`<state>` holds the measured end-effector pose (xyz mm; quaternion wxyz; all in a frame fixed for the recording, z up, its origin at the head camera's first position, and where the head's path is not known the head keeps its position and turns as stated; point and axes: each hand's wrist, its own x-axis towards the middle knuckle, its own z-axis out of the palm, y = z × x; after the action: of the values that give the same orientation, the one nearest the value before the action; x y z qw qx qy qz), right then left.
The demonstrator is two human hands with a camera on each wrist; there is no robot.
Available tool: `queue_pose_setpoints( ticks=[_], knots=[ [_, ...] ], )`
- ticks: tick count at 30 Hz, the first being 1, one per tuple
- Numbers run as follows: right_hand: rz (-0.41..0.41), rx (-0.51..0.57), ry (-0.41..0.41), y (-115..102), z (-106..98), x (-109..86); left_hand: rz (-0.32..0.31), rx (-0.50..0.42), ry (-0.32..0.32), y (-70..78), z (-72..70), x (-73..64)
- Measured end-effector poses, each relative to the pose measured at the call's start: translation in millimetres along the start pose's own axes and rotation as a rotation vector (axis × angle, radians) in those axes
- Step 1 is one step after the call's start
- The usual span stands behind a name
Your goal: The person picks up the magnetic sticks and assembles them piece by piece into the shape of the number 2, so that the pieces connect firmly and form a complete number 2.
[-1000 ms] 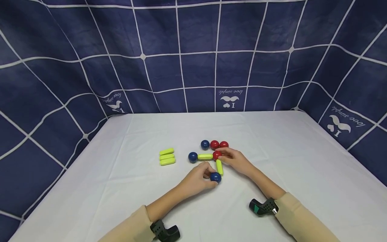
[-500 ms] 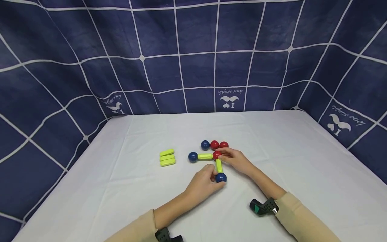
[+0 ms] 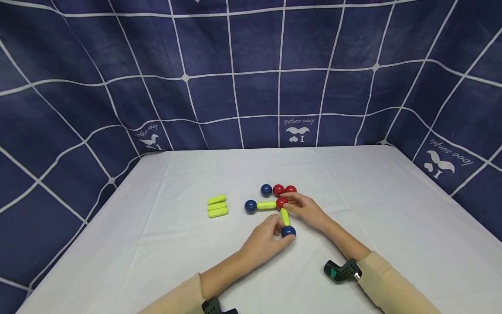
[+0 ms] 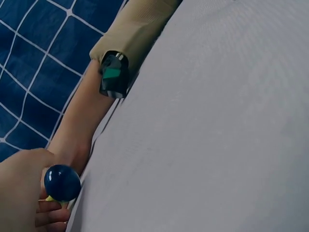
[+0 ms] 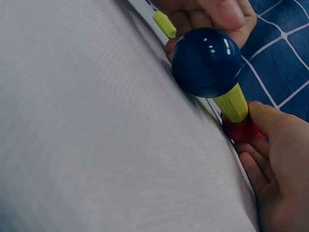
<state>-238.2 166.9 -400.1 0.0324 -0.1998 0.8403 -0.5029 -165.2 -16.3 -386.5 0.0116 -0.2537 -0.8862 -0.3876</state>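
My left hand (image 3: 262,240) holds a glossy blue ball (image 3: 288,231) between thumb and fingers. The ball meets the near end of a yellow-green rod (image 3: 285,217), whose far end meets a red ball (image 3: 281,203). My right hand (image 3: 309,212) pinches that red ball from the right. A second yellow-green rod (image 3: 266,205) runs left from the red ball to another blue ball (image 3: 250,206), making an L shape. Seen from the right wrist, the held blue ball (image 5: 206,63), rod (image 5: 232,104) and red ball (image 5: 242,129) line up.
Behind the L lie a loose blue ball (image 3: 266,190) and two red balls (image 3: 278,190) in a row, the right one partly hidden by my right hand. Three yellow-green rods (image 3: 217,206) lie stacked side by side on the left. A white cloth (image 3: 176,244) covers the table before a blue checked curtain.
My left hand has moved a little right with the blue ball, bringing it to the near end of the rod. The right hand has stayed at the red ball.
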Motion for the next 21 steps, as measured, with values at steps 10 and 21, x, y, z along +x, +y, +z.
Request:
queue_pose_setpoints(
  ticks=[10,21],
  knots=[
    [0.030,-0.044,0.016,-35,1,-8.2,0.099,-0.016,0.257,-17.1,-40.9,16.8],
    [0.042,-0.086,0.059,-18,0,-6.2,-0.032,0.102,0.432,-96.1,-104.0,34.6]
  ],
)
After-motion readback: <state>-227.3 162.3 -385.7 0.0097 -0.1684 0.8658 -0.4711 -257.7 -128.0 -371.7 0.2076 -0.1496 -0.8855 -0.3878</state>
